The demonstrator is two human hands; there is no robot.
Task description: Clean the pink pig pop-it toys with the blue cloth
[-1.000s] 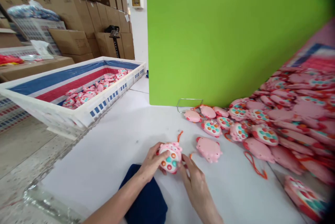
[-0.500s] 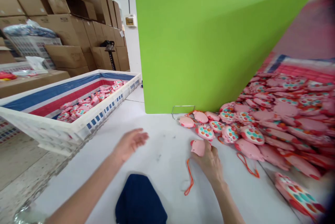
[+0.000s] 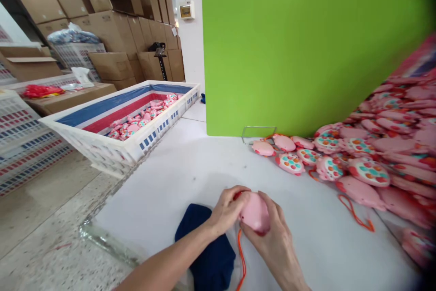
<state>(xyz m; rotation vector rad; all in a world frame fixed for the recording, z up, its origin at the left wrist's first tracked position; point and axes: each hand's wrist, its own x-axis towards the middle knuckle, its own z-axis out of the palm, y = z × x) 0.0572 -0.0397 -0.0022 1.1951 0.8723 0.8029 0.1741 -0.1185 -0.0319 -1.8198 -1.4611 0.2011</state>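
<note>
A pink animal-shaped plastic toy (image 3: 255, 213) is held between both hands above the white tabletop, its plain pink side up. My left hand (image 3: 229, 209) grips its left end, and my right hand (image 3: 272, 227) wraps round its right side. An orange cord loop (image 3: 241, 259) hangs from the toy towards me. Under my left forearm lies a dark blue cloth (image 3: 213, 259), partly hidden. Similar toys, some showing colored dots, lie in a loose row (image 3: 291, 163) beyond my right hand.
A large heap of the same toys (image 3: 402, 132) rises at the right. The green panel (image 3: 272, 55) stands at the back, with a wire frame (image 3: 259, 127) at its foot. A white crate (image 3: 132, 148) with more toys stands left; cardboard boxes (image 3: 112, 32) are stacked behind.
My right hand has brought the toy nearer to me, lifting it off the table. My left hand, open and apart before, has moved right and taken hold of it. The view has shifted left.
</note>
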